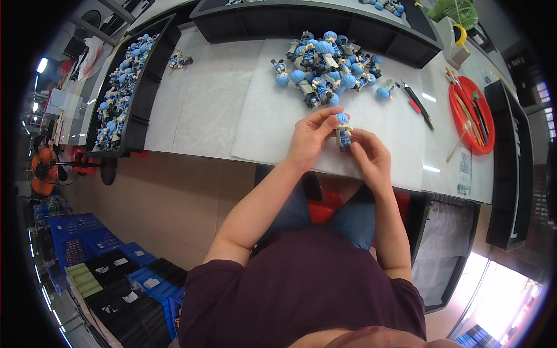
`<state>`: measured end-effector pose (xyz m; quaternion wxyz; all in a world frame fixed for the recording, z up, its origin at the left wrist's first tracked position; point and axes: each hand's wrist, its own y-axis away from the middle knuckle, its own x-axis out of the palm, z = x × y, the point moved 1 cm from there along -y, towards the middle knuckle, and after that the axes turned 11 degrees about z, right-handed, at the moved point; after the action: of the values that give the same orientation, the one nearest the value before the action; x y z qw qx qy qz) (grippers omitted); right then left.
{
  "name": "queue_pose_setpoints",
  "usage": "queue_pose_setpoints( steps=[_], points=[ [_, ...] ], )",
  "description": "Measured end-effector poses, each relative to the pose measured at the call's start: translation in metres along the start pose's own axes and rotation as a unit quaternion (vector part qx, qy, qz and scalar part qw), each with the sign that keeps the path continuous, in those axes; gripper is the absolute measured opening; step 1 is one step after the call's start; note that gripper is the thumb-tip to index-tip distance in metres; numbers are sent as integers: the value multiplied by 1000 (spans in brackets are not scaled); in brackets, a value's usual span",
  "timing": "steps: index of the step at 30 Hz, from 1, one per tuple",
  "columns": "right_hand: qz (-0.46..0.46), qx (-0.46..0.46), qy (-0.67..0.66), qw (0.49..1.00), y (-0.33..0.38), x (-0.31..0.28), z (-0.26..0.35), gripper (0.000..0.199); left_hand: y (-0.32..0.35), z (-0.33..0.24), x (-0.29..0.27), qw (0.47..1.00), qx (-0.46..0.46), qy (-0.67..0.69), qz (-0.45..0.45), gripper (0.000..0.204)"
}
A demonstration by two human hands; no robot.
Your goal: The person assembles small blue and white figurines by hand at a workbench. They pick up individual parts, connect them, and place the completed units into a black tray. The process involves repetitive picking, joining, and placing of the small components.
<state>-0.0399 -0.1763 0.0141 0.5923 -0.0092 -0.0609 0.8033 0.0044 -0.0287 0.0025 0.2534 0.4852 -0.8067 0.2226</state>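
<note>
A small toy figure [343,132] with a blue head and dark blue body is held upright between both my hands over the white table [220,110]. My left hand [309,139] pinches it from the left near the head. My right hand [368,155] grips its lower body from the right. Just beyond my hands lies a pile of several similar blue-headed figures [325,66], apart from my fingers.
A black tray [145,87] at the left holds several more figures. A red round tray [469,113] with brushes and sticks sits at the right, with a black-and-red tool [419,104] beside it. Black bins line the far edge. Blue crates stand on the floor at lower left.
</note>
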Motion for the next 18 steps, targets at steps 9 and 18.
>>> queue_pose_setpoints(
  steps=[9,18],
  points=[
    [-15,9,-4,1000,1,2,2,35,-1,-1,0,1000,-10,9,6,28],
    [-68,-61,18,996,3,0,-5,45,1,0,1,998,-21,-57,6,30]
  ],
)
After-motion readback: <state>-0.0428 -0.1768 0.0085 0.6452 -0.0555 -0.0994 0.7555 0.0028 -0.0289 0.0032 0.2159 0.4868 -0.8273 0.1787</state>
